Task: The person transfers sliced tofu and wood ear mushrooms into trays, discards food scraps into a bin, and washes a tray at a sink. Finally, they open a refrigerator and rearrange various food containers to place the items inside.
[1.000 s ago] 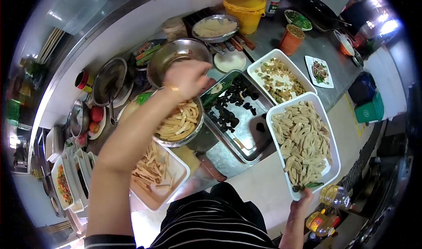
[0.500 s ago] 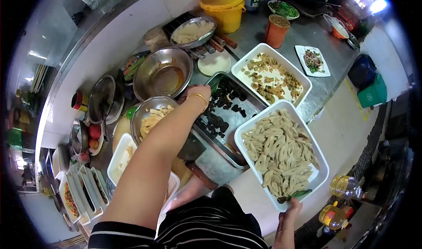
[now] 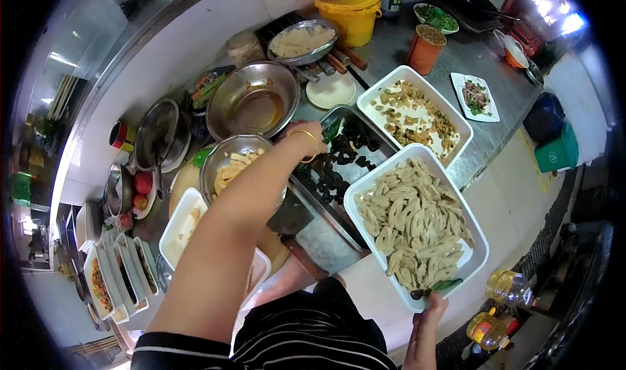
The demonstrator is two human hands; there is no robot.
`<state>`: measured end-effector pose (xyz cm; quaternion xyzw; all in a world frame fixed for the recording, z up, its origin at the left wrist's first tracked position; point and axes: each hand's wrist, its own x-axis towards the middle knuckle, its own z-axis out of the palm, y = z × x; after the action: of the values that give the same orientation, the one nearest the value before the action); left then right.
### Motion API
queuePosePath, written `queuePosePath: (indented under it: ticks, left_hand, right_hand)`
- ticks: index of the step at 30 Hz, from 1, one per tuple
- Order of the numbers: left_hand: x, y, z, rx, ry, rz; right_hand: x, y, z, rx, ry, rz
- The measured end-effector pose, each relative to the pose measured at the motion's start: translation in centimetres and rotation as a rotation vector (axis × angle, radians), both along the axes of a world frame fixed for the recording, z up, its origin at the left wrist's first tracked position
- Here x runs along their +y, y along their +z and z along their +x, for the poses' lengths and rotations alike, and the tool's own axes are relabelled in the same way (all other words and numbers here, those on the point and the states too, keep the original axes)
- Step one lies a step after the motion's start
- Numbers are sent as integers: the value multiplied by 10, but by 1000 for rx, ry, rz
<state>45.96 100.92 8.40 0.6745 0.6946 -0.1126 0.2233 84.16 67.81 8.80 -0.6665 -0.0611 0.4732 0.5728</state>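
My left hand (image 3: 305,137), with a gold bangle at the wrist, is at the left side of a metal tray (image 3: 381,149) that holds dark, curled pieces and a green leaf. Its fingers are mostly hidden. A white tray (image 3: 481,252) full of pale, twisted strips overlaps the metal tray's right side. My right hand (image 3: 430,311) grips this white tray at its near corner, beside a green leaf (image 3: 447,284) and a dark piece. Under my left forearm stands a metal bowl (image 3: 207,173) of pale yellow strips.
Another white tray (image 3: 464,134) with brown pieces lies behind. A large metal bowl (image 3: 254,109), yellow bucket (image 3: 349,17), orange cup (image 3: 426,51) and small white plate (image 3: 490,112) stand on the counter. Oil bottles (image 3: 488,331) are low at the right.
The view has shifted, so the counter items appear farther right. Against them, the white tray in my right hand has moved slightly left over the metal tray. My left hand stays at the metal tray.
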Motion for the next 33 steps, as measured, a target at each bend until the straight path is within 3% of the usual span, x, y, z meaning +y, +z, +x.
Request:
queuePosePath:
  ticks: [2, 6, 8, 10, 11, 14, 19, 22, 24, 26, 27, 30, 31, 33]
  left_hand:
    - [6, 23, -6, -111, -36, -39]
    - [7, 37, -12, -571, 258, 77]
    - [-4, 46, -11, -971, 651, 124]
    - [-20, 68, -9, -1346, 877, 109]
    - [-23, 69, -11, -1417, 935, 118]
    - [-40, 93, -17, -1443, 1061, 162]
    - [-75, 103, -44, -1711, 958, -32]
    - [-101, 113, -43, -1670, 998, -50]
    - [-111, 98, -47, -1637, 1080, -4]
    - [-123, 90, -56, -1805, 1001, -189]
    - [-125, 85, -53, -1849, 1060, -142]
    - [-135, 85, -43, -1873, 1066, -96]
    - [-136, 85, -41, -1835, 1086, -107]
    - [-137, 101, -21, -1733, 1106, -29]
  right_hand:
    - [-3, -8, 4, -32, -21, 4]
    - [1, 2, 4, -16, 12, 66]
    - [7, 1, 6, 16, 76, 103]
    - [22, 3, -3, 30, 99, 124]
    - [32, 4, -13, 31, 72, 88]
    - [62, -4, -36, 47, 146, 89]
    - [107, -24, -86, 108, 292, 131]
    - [119, -48, -100, 154, 328, 134]
    - [123, -54, -103, 64, 382, 113]
    - [129, -44, -96, -28, 541, 15]
    - [131, -34, -98, -38, 568, 26]
    - [139, -22, -88, -304, 785, -105]
    - [143, -16, -81, -652, 977, -162]
    - [141, -16, -68, -968, 1018, -134]
